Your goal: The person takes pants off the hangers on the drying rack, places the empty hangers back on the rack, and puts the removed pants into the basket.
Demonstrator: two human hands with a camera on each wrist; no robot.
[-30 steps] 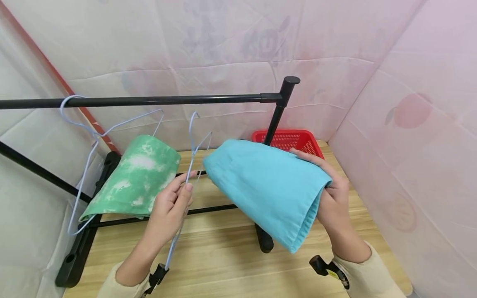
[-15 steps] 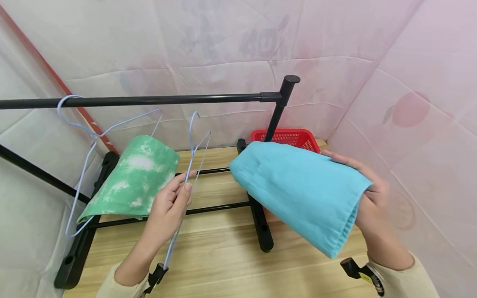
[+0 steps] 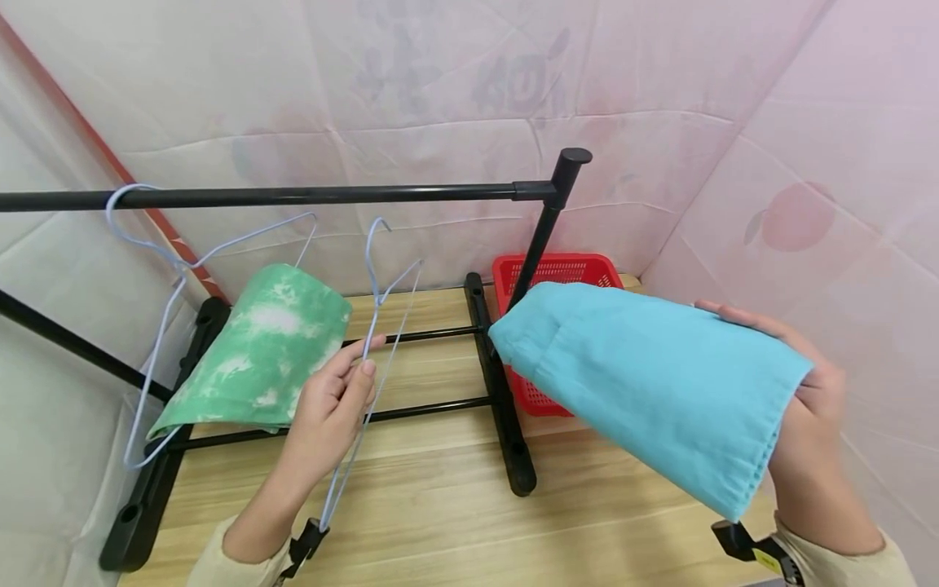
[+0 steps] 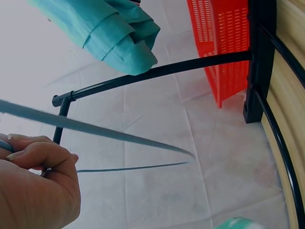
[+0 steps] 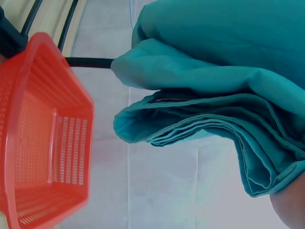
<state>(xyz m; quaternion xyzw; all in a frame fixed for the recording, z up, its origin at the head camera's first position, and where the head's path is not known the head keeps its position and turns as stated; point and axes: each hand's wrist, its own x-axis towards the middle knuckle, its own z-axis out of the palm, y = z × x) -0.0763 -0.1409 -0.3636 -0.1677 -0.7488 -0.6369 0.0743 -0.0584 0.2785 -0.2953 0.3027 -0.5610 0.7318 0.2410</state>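
Observation:
My left hand pinches a light blue wire hanger between thumb and fingers; its hook points up, below the rack's bar. Folded turquoise cloth is gripped at its right end by my right hand, thumb and palm partly hidden behind it. In the right wrist view the cloth shows several layered folds. The left wrist view shows the hanger close to the left hand. To the left, a green and white cloth hangs on another hanger hooked over the bar.
A black rack stands on the wooden table, with its right foot near the middle. Behind that foot is a red perforated basket, partly covered by the turquoise cloth; the right wrist view shows no contents in the basket.
My right hand and the turquoise cloth have moved to the right, away from the hanger, uncovering the rack's right foot and more of the basket. The left hand has barely moved.

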